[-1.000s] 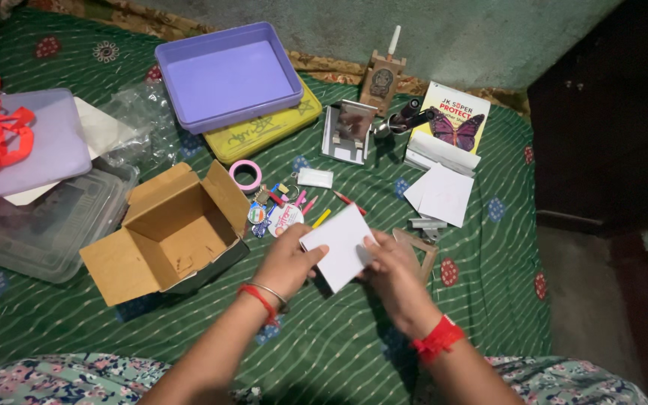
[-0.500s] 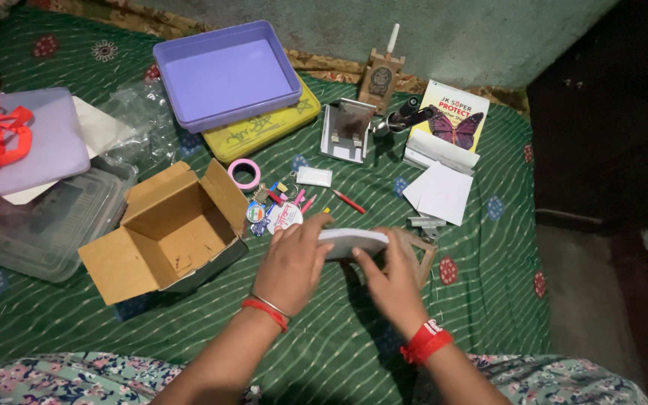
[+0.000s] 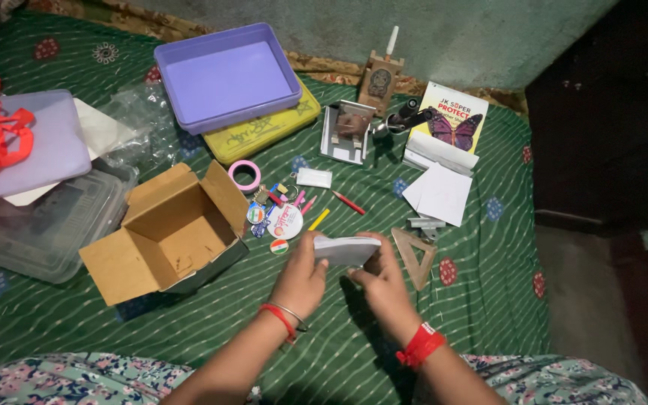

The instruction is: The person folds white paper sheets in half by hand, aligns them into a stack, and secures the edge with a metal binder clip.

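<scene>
Both hands hold a small stack of white paper sheets (image 3: 346, 250) above the green bedspread (image 3: 489, 300), right of the open cardboard box (image 3: 166, 232). Left hand (image 3: 301, 277) fingers closed on the stack's near-left edge; right hand (image 3: 380, 285) fingers pinch it from below. Risk: grip is at the edges only, so loose sheets may slip and scatter among the badges (image 3: 283, 221) and pencils (image 3: 348, 202).

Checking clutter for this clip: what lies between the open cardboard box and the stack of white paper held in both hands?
In the head view, round badges lie on the green cloth between the cardboard box and the paper stack.
</scene>
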